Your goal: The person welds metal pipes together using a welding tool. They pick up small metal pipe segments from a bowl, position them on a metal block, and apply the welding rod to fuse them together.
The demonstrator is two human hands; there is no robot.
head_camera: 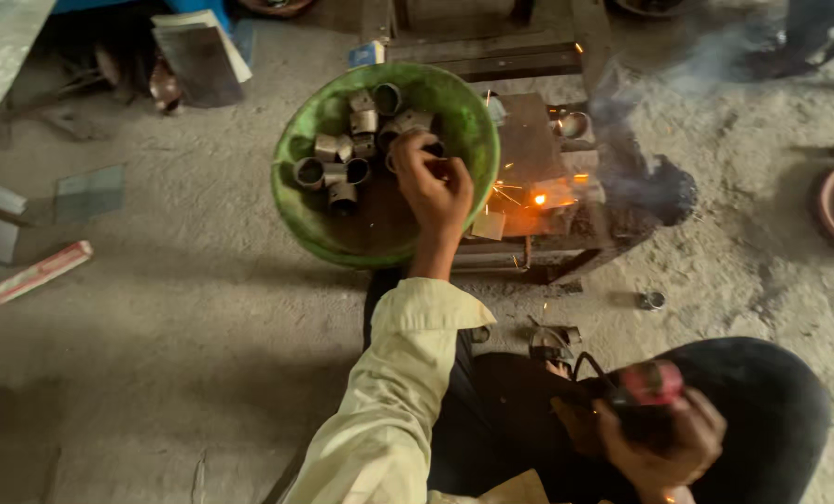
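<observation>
Red-topped tool [648, 387] near; hands [433, 182] over steel rings [342, 159].

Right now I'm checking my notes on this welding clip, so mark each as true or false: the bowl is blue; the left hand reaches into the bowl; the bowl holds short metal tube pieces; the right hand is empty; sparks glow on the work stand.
1. The bowl is blue. False: it is green.
2. The left hand reaches into the bowl. True.
3. The bowl holds short metal tube pieces. True.
4. The right hand is empty. False: it grips a tool with a red handle.
5. Sparks glow on the work stand. True, beside the bowl, with smoke rising nearby.
</observation>
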